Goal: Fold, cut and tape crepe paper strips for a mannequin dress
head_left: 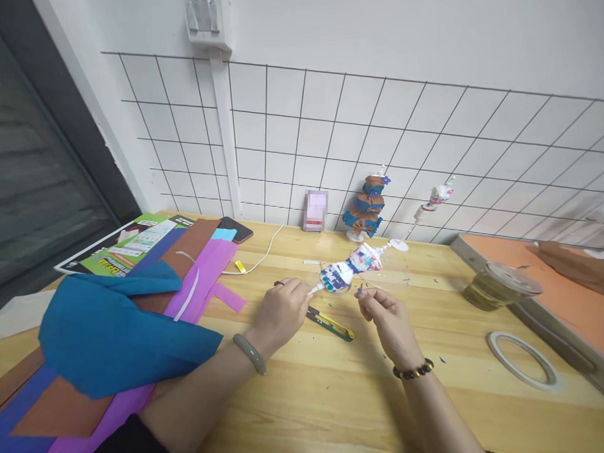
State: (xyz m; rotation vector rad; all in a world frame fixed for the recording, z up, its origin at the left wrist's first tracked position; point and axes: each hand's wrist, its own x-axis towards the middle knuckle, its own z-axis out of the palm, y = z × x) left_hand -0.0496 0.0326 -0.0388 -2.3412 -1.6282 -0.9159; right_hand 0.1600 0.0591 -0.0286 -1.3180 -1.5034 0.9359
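Two hands work above the middle of the worktop [284, 406]. The left hand [284, 311] is curled closed around the white stick end of a small paper-covered figure [353, 263], which tilts up and away toward the back edge. The right hand [385, 317] has thumb and forefinger pinched on a tiny purple scrap [360, 291], just beside the figure. Between the hands lie yellow-and-green snips [332, 323]. A blue-and-brown figure [364, 212] stands near the back edge. Blue paper [112, 332] spreads along the left side; a roll of tape [551, 378] lies toward the right
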